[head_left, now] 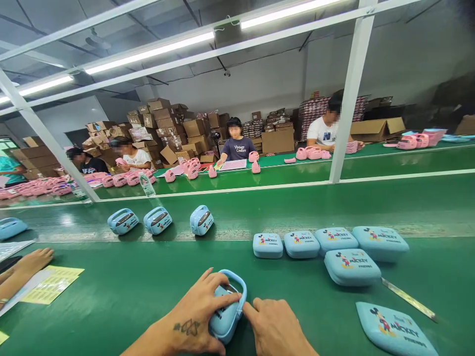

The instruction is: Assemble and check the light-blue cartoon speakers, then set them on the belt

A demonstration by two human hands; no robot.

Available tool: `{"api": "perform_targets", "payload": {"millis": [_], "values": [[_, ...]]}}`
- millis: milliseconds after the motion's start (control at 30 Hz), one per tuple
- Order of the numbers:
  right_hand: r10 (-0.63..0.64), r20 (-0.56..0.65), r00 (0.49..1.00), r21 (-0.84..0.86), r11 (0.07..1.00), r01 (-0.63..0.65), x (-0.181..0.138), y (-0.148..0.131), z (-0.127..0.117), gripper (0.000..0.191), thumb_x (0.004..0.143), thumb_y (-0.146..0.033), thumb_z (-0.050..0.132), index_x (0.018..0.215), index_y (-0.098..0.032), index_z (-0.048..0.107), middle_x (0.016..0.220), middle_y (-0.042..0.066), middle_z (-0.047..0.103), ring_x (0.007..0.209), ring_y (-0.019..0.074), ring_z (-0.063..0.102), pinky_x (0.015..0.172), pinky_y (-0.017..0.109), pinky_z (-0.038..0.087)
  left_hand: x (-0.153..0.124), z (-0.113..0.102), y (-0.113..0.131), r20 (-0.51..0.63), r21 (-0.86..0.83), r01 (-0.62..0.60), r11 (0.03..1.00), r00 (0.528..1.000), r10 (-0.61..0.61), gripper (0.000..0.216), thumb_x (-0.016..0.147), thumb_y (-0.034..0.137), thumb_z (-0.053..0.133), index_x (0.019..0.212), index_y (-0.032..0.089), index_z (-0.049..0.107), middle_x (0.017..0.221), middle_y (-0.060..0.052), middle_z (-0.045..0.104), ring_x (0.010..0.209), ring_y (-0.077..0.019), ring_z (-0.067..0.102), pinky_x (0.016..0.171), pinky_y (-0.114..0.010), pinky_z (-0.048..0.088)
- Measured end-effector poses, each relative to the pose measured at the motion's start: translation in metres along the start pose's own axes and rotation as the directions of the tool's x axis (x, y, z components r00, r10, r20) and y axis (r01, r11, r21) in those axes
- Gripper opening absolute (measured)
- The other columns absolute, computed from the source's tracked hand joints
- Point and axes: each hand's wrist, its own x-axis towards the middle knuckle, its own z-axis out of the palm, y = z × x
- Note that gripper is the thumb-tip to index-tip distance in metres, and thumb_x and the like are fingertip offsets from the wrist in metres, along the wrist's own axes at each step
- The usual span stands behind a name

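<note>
My left hand (198,311) wraps round a light blue pouch with a handle (227,316), which lies on the green table near the front edge. My right hand (276,326) rests just right of the pouch, its index finger touching the pouch's side. Several flat blue Mickey pouches (351,267) lie in a row to the right, and one more blue pouch (395,330) sits at the bottom right. Three upright blue pouches (158,220) stand on the green belt beyond.
A metal ruler or blade (408,299) lies right of the flat pouches. Another person's hand (31,262) rests at the left beside a yellow sheet (52,284). Workers sit across at a far table with pink pouches (193,168). A white frame post (349,94) rises behind the belt.
</note>
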Motion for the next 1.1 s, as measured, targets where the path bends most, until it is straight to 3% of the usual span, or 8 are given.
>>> {"api": "perform_targets", "payload": {"millis": [67, 133, 200, 300, 400, 600, 867, 1100], "values": [[-0.007, 0.007, 1.0, -0.004, 1.0, 0.007, 0.001, 0.0, 0.003, 0.048, 0.074, -0.011, 0.057, 0.119, -0.027, 0.062, 0.095, 0.002, 0.077, 0.078, 0.0232, 0.077, 0.049, 0.032, 0.01, 0.008, -0.005, 0.003, 0.069, 0.065, -0.071, 0.995, 0.995, 0.066, 0.082, 0.044, 0.04, 0.094, 0.122, 0.037, 0.072, 0.12, -0.016, 0.071, 0.106, -0.0456, 0.064, 0.097, -0.064, 0.049], [-0.003, -0.018, 1.0, 0.002, 1.0, 0.003, 0.004, -0.002, 0.008, 0.05, 0.074, -0.012, 0.058, 0.121, -0.028, 0.061, 0.094, 0.001, 0.078, 0.074, 0.023, 0.077, 0.048, 0.032, 0.012, 0.012, -0.009, 0.002, 0.119, 0.048, -0.154, 0.987, 0.982, 0.147, 0.076, 0.05, 0.039, 0.091, 0.124, 0.036, 0.071, 0.124, -0.014, 0.071, 0.108, -0.0438, 0.065, 0.099, -0.06, 0.048], [-0.004, -0.048, 0.999, 0.027, 1.0, 0.005, 0.008, -0.004, 0.012, 0.043, 0.074, -0.014, 0.058, 0.115, -0.027, 0.064, 0.092, 0.001, 0.078, 0.073, 0.0233, 0.077, 0.048, 0.031, 0.013, 0.015, -0.011, 0.0, 0.165, 0.024, -0.222, 0.975, 0.963, 0.215, 0.07, 0.06, 0.036, 0.085, 0.128, 0.035, 0.067, 0.127, -0.011, 0.071, 0.11, -0.0405, 0.065, 0.107, -0.057, 0.042], [0.025, -0.046, 0.999, 0.08, 0.997, -0.021, 0.014, -0.008, 0.014, 0.034, 0.073, -0.016, 0.06, 0.105, -0.025, 0.069, 0.092, 0.003, 0.079, 0.076, 0.0247, 0.077, 0.047, 0.032, 0.014, 0.02, -0.006, -0.002, 0.203, 0.057, -0.254, 0.966, 0.95, 0.238, 0.056, 0.062, 0.035, 0.079, 0.118, 0.032, 0.071, 0.115, -0.009, 0.076, 0.099, -0.036, 0.068, 0.097, -0.049, 0.048], [0.086, -0.024, 0.996, 0.112, 0.99, -0.083, 0.015, -0.011, 0.01, 0.03, 0.078, -0.018, 0.057, 0.104, -0.025, 0.071, 0.091, 0.003, 0.08, 0.075, 0.0256, 0.078, 0.048, 0.034, 0.011, 0.026, 0.004, -0.004, 0.194, 0.106, -0.275, 0.955, 0.948, 0.252, 0.045, 0.059, 0.036, 0.078, 0.103, 0.03, 0.074, 0.103, -0.007, 0.077, 0.087, -0.0325, 0.068, 0.083, -0.042, 0.05], [0.12, 0.0, 0.993, 0.189, 0.975, -0.118, 0.013, -0.008, 0.002, 0.024, 0.085, -0.021, 0.053, 0.098, -0.029, 0.073, 0.091, 0.0, 0.081, 0.082, 0.0237, 0.079, 0.051, 0.034, 0.009, 0.028, 0.013, -0.006, 0.13, 0.161, -0.336, 0.928, 0.939, 0.317, 0.036, 0.058, 0.036, 0.076, 0.093, 0.029, 0.072, 0.093, -0.005, 0.076, 0.076, -0.0278, 0.065, 0.076, -0.039, 0.047], [0.141, 0.141, 0.98, 0.274, 0.946, -0.176, 0.013, -0.006, -0.008, 0.027, 0.086, -0.02, 0.053, 0.098, -0.029, 0.075, 0.098, 0.004, 0.08, 0.094, 0.0246, 0.078, 0.053, 0.032, 0.011, 0.029, 0.021, -0.01, 0.3, 0.346, -0.269, 0.899, 0.939, 0.166, 0.048, 0.052, 0.04, 0.077, 0.094, 0.023, 0.062, 0.103, -0.005, 0.072, 0.087, -0.0284, 0.063, 0.079, -0.042, 0.049], [0.184, 0.08, 0.98, 0.391, 0.898, -0.2, 0.013, -0.008, -0.005, 0.027, 0.087, -0.024, 0.051, 0.094, -0.027, 0.078, 0.098, 0.006, 0.08, 0.092, 0.0251, 0.078, 0.056, 0.032, 0.016, 0.028, 0.029, -0.026, 0.325, 0.387, -0.254, 0.886, 0.937, 0.126, 0.056, 0.051, 0.045, 0.08, 0.1, 0.024, 0.061, 0.109, -0.006, 0.071, 0.092, -0.0297, 0.064, 0.084, -0.044, 0.051]]}}
